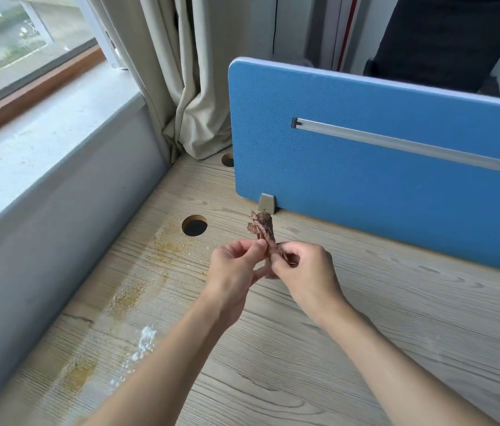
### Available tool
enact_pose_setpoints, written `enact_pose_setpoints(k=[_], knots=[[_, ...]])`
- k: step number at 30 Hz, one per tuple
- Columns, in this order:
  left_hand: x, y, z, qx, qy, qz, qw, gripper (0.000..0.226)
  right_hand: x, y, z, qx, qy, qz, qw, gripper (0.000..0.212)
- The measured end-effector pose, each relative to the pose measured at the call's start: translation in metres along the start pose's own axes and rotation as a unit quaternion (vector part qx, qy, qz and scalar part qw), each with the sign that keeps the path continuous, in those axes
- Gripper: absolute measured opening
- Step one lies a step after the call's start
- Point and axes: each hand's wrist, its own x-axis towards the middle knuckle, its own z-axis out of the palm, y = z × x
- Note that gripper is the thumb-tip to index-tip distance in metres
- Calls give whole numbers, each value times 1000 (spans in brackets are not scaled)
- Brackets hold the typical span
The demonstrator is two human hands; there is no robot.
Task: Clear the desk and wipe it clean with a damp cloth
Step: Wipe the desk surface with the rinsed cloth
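Both my hands are up over the light wood-grain desk [365, 333], held close together, w/ a small crumpled brown cloth [262, 229] between them. My L hand [236, 265] pinches the cloth w/ thumb and fingertips at its left side, other fingers curled in. My R hand [307, 269] has its fingers curled round the lower part of the cloth, knuckles up. The cloth's top end sticks up above both hands, twisted into a narrow bunch. It's off the desk surface, in the air, in front of the tall blue fabric divider panel [365, 167]. Can't tell if it's damp.

The panel stands upright along the back of the desk on a small grey bracket [266, 202], w/ a grey metal rail [411, 146] running across its face.

Left of my hands there's a round cable hole [194, 225] in the desktop, and a 2nd hole [228, 160] further back beside the panel's edge. Yellowish-brown stains [162, 250] run along the desk's left side, near the grey wall, plus a patch of white powder [145, 341] closer to me. A beige curtain [193, 87] hangs at the back corner, next to the pale window sill [42, 124].
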Motion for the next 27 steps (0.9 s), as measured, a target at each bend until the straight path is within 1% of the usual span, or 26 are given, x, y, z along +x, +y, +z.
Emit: enact_pose_setpoints(k=[2, 5, 6, 8, 9, 11, 12, 13, 14, 15, 16, 17, 18, 19, 20, 21, 22, 23, 24, 25, 26, 27], knots=[[-1, 1, 1, 9, 13, 9, 1000, 23, 1, -3, -1, 40, 3, 27, 999, 23], [-1, 6, -2, 15, 21, 10, 1000, 24, 5, -6, -5, 141, -24, 80, 986, 25], [-1, 7, -5, 14, 19, 5, 1000, 22, 5, -5, -6, 164, -17, 97, 982, 28], [-1, 9, -9, 7, 14, -10, 1000, 22, 7, -4, -8, 223, 29, 137, 965, 40], [-1, 10, -12, -2, 19, -19, 1000, 20, 8, -6, -11, 265, 52, 161, 949, 40], [0, 9, -22, -33, 37, -37, 998, 20, 10, -13, -20, 362, 83, 217, 903, 27], [1, 9, -28, -57, 50, -49, 996, 22, 13, -13, -24, 411, 85, 239, 876, 23], [2, 8, -34, -75, 59, -65, 993, 21, 13, -15, -28, 450, 84, 248, 854, 21], [3, 7, -38, -77, 65, -84, 991, 19, 14, -15, -30, 476, 86, 247, 840, 20], [2, 5, -40, -57, 70, -106, 990, 17, 14, -17, -30, 492, 83, 243, 832, 20], [2, 2, -40, -2, 78, -126, 989, 15, 14, -17, -29, 503, 79, 239, 827, 20], [2, -2, -39, 92, 92, -133, 983, 16, 14, -16, -28, 511, 75, 239, 822, 20], [1, -5, -36, 184, 113, -122, 969, 20, 15, -16, -25, 518, 73, 242, 817, 20], [0, -6, -30, 225, 116, -101, 962, 27, 14, -16, -23, 525, 70, 247, 811, 20], [-1, -7, -24, 206, 92, -89, 970, 37, 12, -16, -21, 530, 66, 256, 806, 21], [-1, -6, -19, 133, 52, -99, 985, 46, 10, -17, -19, 536, 54, 262, 801, 24], [-1, -5, -12, 55, 17, -123, 991, 52, 9, -16, -16, 539, 36, 269, 798, 27], [0, -5, -8, -1, 1, -139, 990, 52, 7, -15, -13, 539, 14, 274, 796, 29], [2, -6, -5, -29, -9, -144, 989, 47, 5, -14, -10, 514, 1, 281, 811, 29], [3, -9, -4, -27, -2, -139, 990, 37, 4, -12, -7, 448, -3, 279, 849, 28], [4, -12, -3, -16, 16, -128, 991, 23, 3, -10, -4, 337, 3, 264, 904, 26], [6, -14, -3, 4, 42, -114, 993, 13, 3, -7, -3, 203, 12, 241, 949, 25]])
